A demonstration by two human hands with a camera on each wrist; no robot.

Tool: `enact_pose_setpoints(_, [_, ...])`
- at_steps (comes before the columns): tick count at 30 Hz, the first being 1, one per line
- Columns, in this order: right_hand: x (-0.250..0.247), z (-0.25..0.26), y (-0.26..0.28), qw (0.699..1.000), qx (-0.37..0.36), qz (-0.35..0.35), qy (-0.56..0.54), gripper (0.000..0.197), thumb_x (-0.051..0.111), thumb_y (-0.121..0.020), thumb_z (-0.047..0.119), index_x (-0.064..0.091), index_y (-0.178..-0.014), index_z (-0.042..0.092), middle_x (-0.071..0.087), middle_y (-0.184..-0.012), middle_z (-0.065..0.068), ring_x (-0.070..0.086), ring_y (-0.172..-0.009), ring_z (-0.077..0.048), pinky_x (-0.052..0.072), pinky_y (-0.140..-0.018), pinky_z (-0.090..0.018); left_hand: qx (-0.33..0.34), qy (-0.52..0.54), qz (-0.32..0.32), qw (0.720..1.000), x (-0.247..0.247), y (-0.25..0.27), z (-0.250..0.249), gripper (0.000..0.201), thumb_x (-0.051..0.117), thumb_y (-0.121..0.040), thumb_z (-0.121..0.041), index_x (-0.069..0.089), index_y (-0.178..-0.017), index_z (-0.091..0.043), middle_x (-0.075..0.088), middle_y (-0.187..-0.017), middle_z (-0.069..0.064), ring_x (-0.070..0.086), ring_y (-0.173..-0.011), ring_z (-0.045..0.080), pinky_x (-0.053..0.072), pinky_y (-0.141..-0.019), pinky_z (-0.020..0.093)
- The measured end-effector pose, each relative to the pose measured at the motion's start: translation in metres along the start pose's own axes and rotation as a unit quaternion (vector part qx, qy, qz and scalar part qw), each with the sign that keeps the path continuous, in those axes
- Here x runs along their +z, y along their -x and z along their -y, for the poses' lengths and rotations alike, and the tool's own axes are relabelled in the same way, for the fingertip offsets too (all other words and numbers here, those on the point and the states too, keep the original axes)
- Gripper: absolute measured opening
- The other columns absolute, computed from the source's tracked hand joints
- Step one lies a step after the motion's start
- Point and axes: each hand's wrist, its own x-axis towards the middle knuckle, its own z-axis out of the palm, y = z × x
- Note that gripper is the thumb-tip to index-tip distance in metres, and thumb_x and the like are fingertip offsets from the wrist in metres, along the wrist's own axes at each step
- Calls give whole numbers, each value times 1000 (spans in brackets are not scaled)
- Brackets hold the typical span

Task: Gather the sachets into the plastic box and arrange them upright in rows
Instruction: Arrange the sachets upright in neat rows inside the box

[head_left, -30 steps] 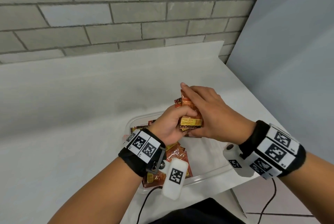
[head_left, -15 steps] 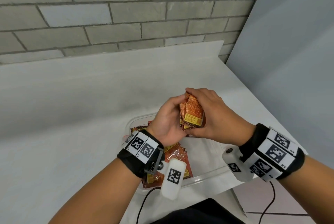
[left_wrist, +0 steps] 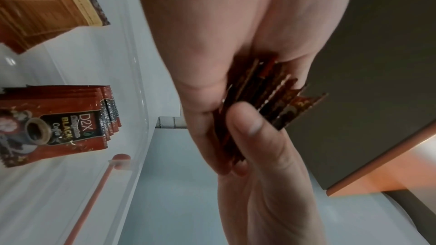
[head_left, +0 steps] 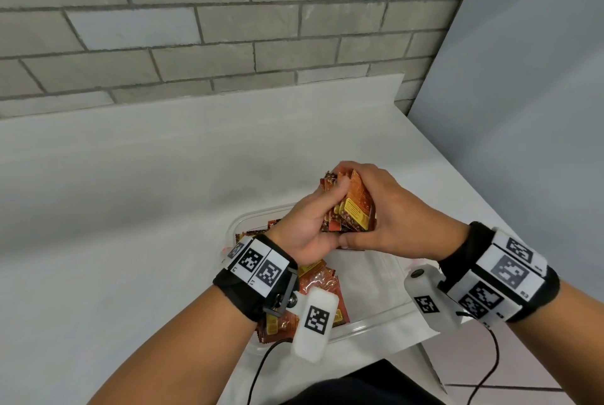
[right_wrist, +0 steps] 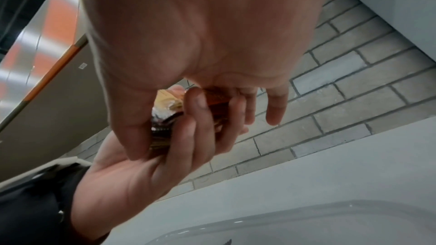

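Observation:
A stack of orange-brown coffee sachets [head_left: 353,208] is held in the air above the clear plastic box [head_left: 369,328]. My left hand [head_left: 313,218] grips the stack from the left, thumb across its face. My right hand [head_left: 385,208] wraps it from the right and over the top. In the left wrist view the stack's edges [left_wrist: 271,100] fan out between both hands. The right wrist view shows the stack [right_wrist: 169,113] pinched between palms. More sachets [head_left: 313,287] lie flat in the box's left part under my left wrist; another pile [left_wrist: 59,122] shows in the left wrist view.
The box sits near the front right corner of a white table [head_left: 130,208]. A grey brick wall [head_left: 196,29] rises behind it and a grey panel [head_left: 523,110] stands at the right. Cables hang from both wrist cameras over the table's front edge.
Both hands have kept hold of the stack and shifted it slightly lower and to the right, turning it so its yellow-labelled face tilts toward me. My right fingers moved from the top to the side.

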Motion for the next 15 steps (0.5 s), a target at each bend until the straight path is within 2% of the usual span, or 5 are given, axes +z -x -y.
enact_pose_setpoints(4, [0,3,-1,999,15,-6,-51,111,84,-65,38,12,-149,25,34,-136,13,38,-124,-1,35,-105,-19,16,-46,-19,999,3,-1,1,95,84,-52,-59,49,-129,-14,70,-103,4,68,-96,17,58,-73,32])
enact_pose_setpoints(8, [2,2,-2,999,12,0,-32,104,85,-65,32,21,-146,22,38,-131,11,42,-118,-1,39,-102,-21,-14,34,3,999,1,1,-1,47,59,-84,-48,60,-114,-13,68,-98,7,66,-92,19,55,-79,32])
enact_pose_setpoints(10, [4,2,-1,1000,4,6,-12,107,85,-65,35,17,-148,23,35,-130,11,37,-121,-5,35,-104,-23,-23,41,2,999,-1,0,-1,42,45,-91,-43,57,-116,-11,68,-97,8,67,-91,19,55,-79,31])
enact_pose_setpoints(12, [5,2,-2,1000,-5,-2,-10,103,85,-64,37,23,-145,24,40,-130,8,41,-119,-8,38,-103,-28,-17,21,-9,1000,1,0,-2,45,48,-89,-45,54,-120,-12,68,-97,7,68,-91,18,56,-78,32])
enact_pose_setpoints(15, [5,1,-5,999,-14,-17,-24,85,85,-63,35,39,-133,25,50,-121,7,51,-108,-6,46,-93,-32,-3,-29,-19,999,2,-1,-1,69,72,-68,-57,57,-120,-15,70,-101,7,67,-95,19,57,-79,34])
